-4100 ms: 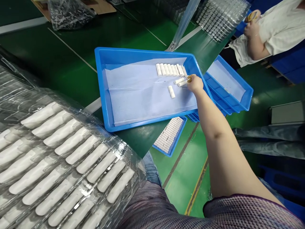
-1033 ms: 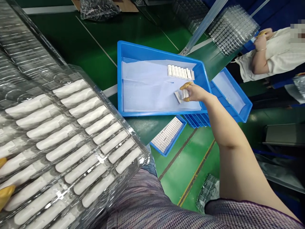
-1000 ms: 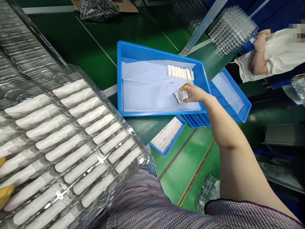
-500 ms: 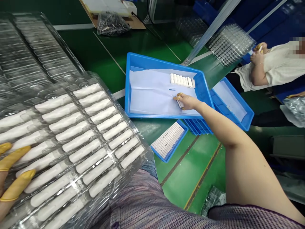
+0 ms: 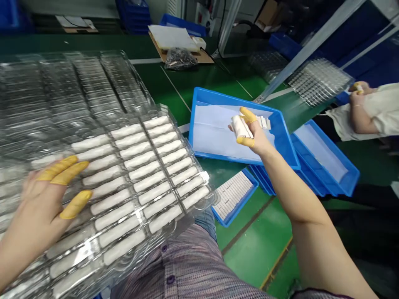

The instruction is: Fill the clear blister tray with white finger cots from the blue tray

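Note:
My left hand (image 5: 59,191), with yellow finger cots, is spread over a clear plastic tray (image 5: 183,209) with rows of white tube-shaped pieces (image 5: 141,160) in its slots. It holds nothing that I can see. My right hand (image 5: 252,135), also in yellow finger cots, grips several short white tube-shaped pieces (image 5: 240,126) side by side. It is raised over a blue bin (image 5: 199,120) lined with white sheet. Behind its fingers, a few more white pieces (image 5: 264,123) lie in the bin, partly hidden.
Stacked clear trays (image 5: 93,83) stand behind the filled one. Below the bin is a smaller blue box (image 5: 232,214) packed with white pieces. More blue bins (image 5: 327,153) are at the right, near a co-worker's arm (image 5: 361,108). A metal post (image 5: 307,54) rises behind.
My right hand has come up from the bin floor and now shows several white pieces in its grip. My left hand has come further into view over the tray. The camera view has shifted.

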`<state>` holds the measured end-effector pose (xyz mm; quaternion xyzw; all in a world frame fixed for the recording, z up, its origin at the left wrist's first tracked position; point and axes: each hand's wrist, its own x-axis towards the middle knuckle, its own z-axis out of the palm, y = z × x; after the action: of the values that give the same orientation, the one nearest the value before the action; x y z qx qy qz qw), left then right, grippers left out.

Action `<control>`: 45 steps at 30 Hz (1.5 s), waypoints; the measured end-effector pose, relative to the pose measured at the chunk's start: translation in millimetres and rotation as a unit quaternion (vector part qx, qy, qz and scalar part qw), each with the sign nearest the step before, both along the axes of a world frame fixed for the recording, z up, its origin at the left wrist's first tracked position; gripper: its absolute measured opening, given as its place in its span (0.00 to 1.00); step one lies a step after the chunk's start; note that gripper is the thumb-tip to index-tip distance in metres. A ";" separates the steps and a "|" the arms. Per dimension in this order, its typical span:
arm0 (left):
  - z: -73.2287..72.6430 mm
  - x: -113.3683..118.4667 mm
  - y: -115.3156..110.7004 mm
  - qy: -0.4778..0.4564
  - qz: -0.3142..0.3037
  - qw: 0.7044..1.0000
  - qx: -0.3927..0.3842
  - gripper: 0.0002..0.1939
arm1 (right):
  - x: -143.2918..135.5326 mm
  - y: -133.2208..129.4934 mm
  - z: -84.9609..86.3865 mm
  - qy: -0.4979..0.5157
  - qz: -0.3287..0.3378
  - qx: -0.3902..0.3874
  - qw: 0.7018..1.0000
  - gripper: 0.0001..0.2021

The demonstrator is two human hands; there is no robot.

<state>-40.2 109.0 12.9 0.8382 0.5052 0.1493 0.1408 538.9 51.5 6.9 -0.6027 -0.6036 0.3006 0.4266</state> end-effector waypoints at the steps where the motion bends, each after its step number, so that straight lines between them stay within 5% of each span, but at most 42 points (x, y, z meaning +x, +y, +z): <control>1: 9.6 5.9 -1.0 -0.053 0.009 0.997 -0.047 0.29 | -32.4 9.8 10.8 0.002 0.055 0.018 0.998 0.63; 3: 24.9 22.0 -5.4 -0.248 0.041 0.951 -0.182 0.29 | -100.3 26.4 31.2 -0.008 0.170 0.071 0.983 0.60; 5: 33.0 41.0 -12.6 -0.436 0.011 0.838 -0.329 0.30 | -166.7 37.9 46.8 -0.033 0.283 0.120 0.951 0.58; 8: 35.8 64.5 -24.0 -0.542 -0.050 0.678 -0.494 0.35 | -252.4 47.5 56.9 -0.074 0.406 0.170 0.895 0.58; 11: 36.2 71.1 -29.9 -0.580 -0.007 0.616 -0.533 0.31 | -311.5 53.6 56.4 -0.125 0.441 0.211 0.863 0.57; 14: 35.6 59.2 -27.7 -0.626 0.043 0.599 -0.497 0.29 | -331.2 65.1 56.1 -0.133 0.452 0.226 0.853 0.58; 16: 33.6 45.5 -23.1 -0.648 0.060 0.593 -0.475 0.28 | -316.7 77.7 56.9 -0.132 0.448 0.218 0.857 0.58; 21: 24.4 15.2 -11.4 -0.684 0.132 0.590 -0.408 0.28 | -197.0 88.3 44.7 -0.295 0.238 0.117 0.918 0.37; 24: 20.4 9.9 -8.8 -0.693 0.171 0.576 -0.400 0.27 | -108.3 51.0 19.9 -0.425 0.128 -0.006 0.896 0.35; 26: 19.8 11.2 -8.6 -0.691 0.177 0.570 -0.408 0.26 | -59.8 10.7 -2.9 -0.464 0.122 -0.062 0.875 0.32; 30: 22.3 17.1 -9.2 -0.672 0.164 0.577 -0.434 0.25 | -6.1 -56.5 -47.3 -0.504 0.082 -0.112 0.853 0.25; 34: 24.4 19.7 -9.7 -0.638 0.157 0.607 -0.447 0.29 | -11.1 -50.4 -62.0 -0.548 0.020 -0.132 0.826 0.25; 38: 23.8 19.1 -10.6 -0.615 0.147 0.631 -0.450 0.34 | -53.2 8.9 -53.4 -0.529 -0.019 -0.188 0.827 0.25; 45: 16.9 22.2 -6.7 -0.649 0.127 0.629 -0.410 0.32 | -120.0 113.3 -51.0 -0.477 -0.055 -0.158 0.863 0.22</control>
<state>-18.0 102.3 29.8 0.3081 0.3941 0.4483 0.7408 418.9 164.9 -44.1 -0.7639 -0.6438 0.0432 0.0014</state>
